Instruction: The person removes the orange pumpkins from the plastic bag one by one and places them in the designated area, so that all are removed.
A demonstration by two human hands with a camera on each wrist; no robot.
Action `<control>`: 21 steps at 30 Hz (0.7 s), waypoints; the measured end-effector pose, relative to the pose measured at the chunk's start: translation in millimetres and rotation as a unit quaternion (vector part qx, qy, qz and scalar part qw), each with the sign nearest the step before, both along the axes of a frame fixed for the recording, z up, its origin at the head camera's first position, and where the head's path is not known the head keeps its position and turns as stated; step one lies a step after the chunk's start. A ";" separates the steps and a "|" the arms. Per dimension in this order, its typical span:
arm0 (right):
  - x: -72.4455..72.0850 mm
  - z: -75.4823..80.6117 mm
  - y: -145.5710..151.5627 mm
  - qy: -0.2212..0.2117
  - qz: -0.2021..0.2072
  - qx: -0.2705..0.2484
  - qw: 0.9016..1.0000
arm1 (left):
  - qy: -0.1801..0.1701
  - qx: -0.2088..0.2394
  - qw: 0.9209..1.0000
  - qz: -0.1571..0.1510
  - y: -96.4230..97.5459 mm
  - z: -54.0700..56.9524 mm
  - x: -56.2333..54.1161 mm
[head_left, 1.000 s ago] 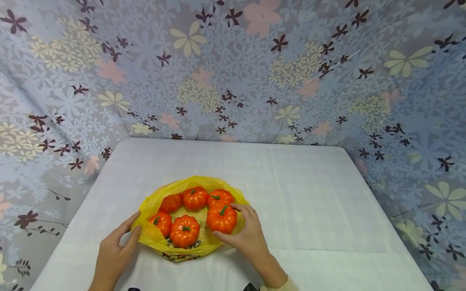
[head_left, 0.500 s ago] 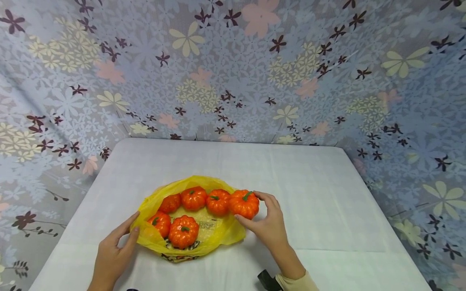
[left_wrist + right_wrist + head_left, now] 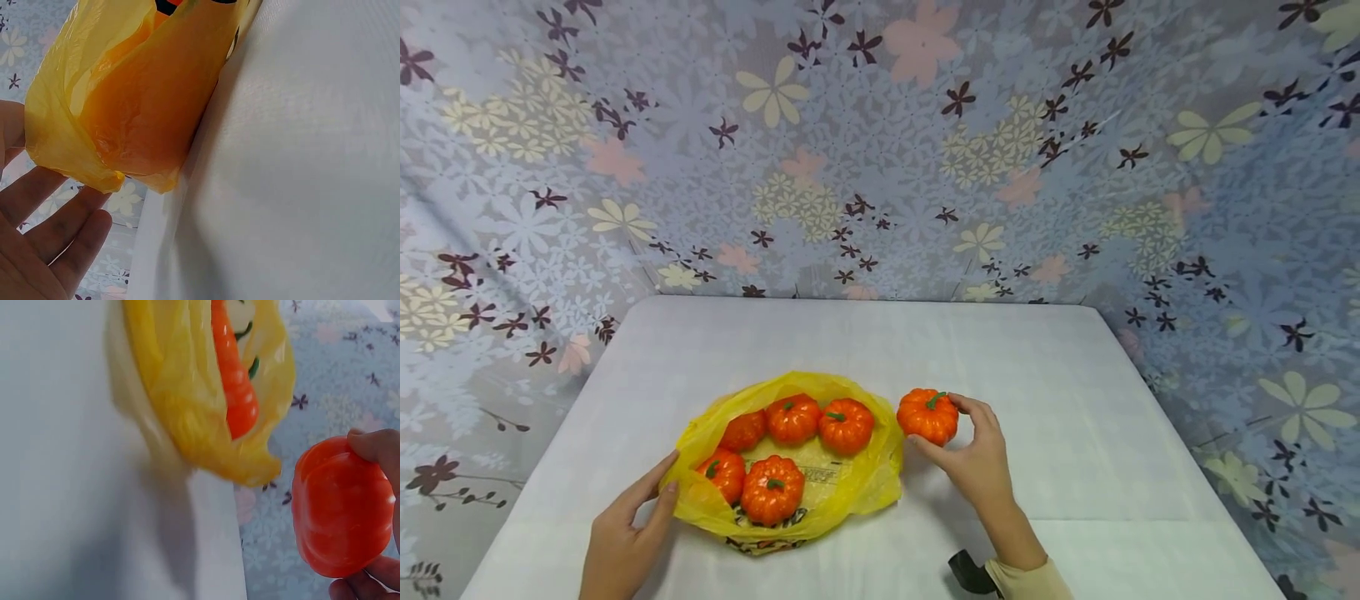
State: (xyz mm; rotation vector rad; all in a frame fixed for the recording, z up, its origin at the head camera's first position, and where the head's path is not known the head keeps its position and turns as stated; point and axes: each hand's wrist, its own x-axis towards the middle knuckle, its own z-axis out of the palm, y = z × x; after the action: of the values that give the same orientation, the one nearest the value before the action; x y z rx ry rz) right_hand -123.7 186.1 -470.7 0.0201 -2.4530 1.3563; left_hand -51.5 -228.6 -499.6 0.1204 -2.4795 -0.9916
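My right hand (image 3: 981,454) holds a small orange toy pumpkin (image 3: 927,417) with a green stem, thumb on its near side and fingers on the far side. It hangs just right of the open yellow plastic bag (image 3: 880,487). The right wrist view shows the held pumpkin's glossy underside (image 3: 340,512). At the bag's left rim, my left hand (image 3: 625,529) grips the film between thumb and fingers; in the left wrist view those fingers (image 3: 53,219) lie along the bag's edge (image 3: 69,137). Several similar pumpkins (image 3: 772,492) sit inside the bag, one partly hidden behind the film.
A white-covered table (image 3: 1075,467) carries the bag, with its surface stretching to the right and behind. Flower-patterned cloth (image 3: 880,150) stands at the back and both sides. A dark device (image 3: 970,572) is on the right wrist.
My right hand has lifted the pumpkin out over the bag's right rim and carried it rightward. The left hand stays at the left rim, and the bag's right side has come into view.
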 end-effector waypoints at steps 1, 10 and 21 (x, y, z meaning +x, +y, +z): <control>-0.8 -0.6 2.8 -0.005 -0.004 -0.001 1.000 | -0.002 0.001 1.000 0.000 -0.4 -0.2 0.2; -16.2 -6.1 27.3 -0.026 -0.026 0.026 0.999 | -0.003 0.007 1.000 0.000 0.1 -0.1 0.6; -40.3 -18.7 51.2 -0.090 -0.043 0.064 0.993 | -0.021 0.009 1.000 0.007 0.0 2.1 0.3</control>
State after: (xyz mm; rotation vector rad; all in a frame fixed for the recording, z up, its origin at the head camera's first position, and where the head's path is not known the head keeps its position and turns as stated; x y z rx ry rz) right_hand -164.0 237.3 -489.4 -0.1836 -2.6537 1.2106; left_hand -51.2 -228.6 -497.6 0.1667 -2.5050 -1.0163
